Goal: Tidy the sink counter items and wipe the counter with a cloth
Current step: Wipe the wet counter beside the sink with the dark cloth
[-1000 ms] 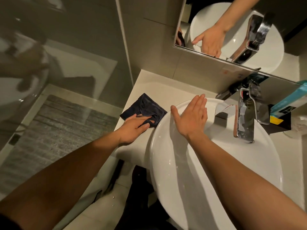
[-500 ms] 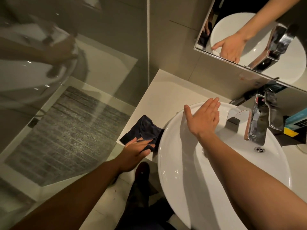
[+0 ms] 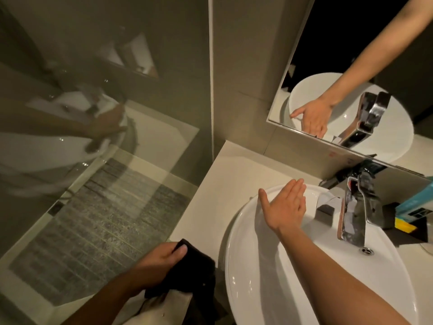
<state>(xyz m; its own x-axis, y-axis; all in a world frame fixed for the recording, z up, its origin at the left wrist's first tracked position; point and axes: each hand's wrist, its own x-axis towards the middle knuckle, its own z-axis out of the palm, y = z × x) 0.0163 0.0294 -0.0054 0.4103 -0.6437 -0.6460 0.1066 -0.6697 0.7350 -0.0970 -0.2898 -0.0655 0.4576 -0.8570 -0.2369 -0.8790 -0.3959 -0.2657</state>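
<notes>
My left hand (image 3: 159, 259) grips a dark cloth (image 3: 199, 270) at the front edge of the pale counter (image 3: 215, 188), left of the basin; part of the cloth hangs off the edge. My right hand (image 3: 284, 208) lies flat with fingers together on the far left rim of the white round basin (image 3: 257, 289). It holds nothing.
A chrome tap (image 3: 356, 214) stands at the basin's back right. A teal box (image 3: 417, 202) and a yellow-and-black item (image 3: 405, 225) sit on the counter at the far right. A mirror (image 3: 351, 66) hangs above. A glass shower panel (image 3: 105, 137) borders the counter's left side.
My left hand has dragged the cloth toward me along the counter to its front edge and closed around it. My right hand has stayed on the basin rim. The camera has tilted.
</notes>
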